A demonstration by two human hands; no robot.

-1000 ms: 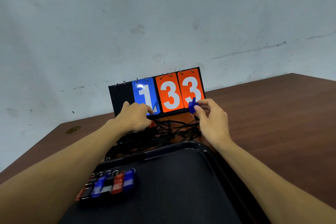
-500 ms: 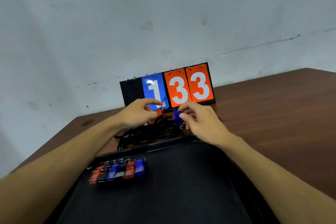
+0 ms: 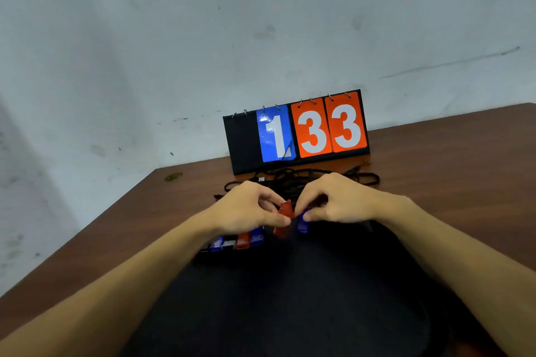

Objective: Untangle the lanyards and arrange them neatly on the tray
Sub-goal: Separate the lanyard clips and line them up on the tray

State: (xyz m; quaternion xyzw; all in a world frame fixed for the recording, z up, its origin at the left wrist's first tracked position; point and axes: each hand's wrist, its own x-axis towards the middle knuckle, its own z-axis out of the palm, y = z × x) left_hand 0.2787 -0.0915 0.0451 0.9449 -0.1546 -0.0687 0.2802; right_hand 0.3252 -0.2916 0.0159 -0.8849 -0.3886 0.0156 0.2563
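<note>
Hands: two, both over the far end of the tray, close together.
Left hand (image 3: 249, 209): its thumb and fingers pinch the red clip (image 3: 285, 216).
Right hand (image 3: 339, 200): its thumb and fingers pinch the blue clip (image 3: 303, 222).
Held clips: two, one red and one blue. They hang side by side, just beside each other. I cannot tell if they touch.
Where the red clip is: it sticks out from the tips of the left hand, to that hand's right, and points down at the tray.
Where the blue clip is: it hangs under the tips of the right hand, on that hand's left side.
Lanyards (image 3: 304, 180): one messy pile of black cords. It lies on the table behind both hands, between the hands and the number board. The cords are too mixed up to count.
Row of clips (image 3: 237, 240): it lies on the tray just under the left hand. Four show well: two blue, one red and one pale. The left hand hides part of the row.
Tray (image 3: 290, 313): one, black, on the table near the person. Both arms reach over it.
Number board (image 3: 295, 130): one, standing up at the back of the table. It has three number cards: one blue card with a 1 and two orange cards with a 3 each.
Table (image 3: 464, 168): one, brown wood, set against a pale wall.
</note>
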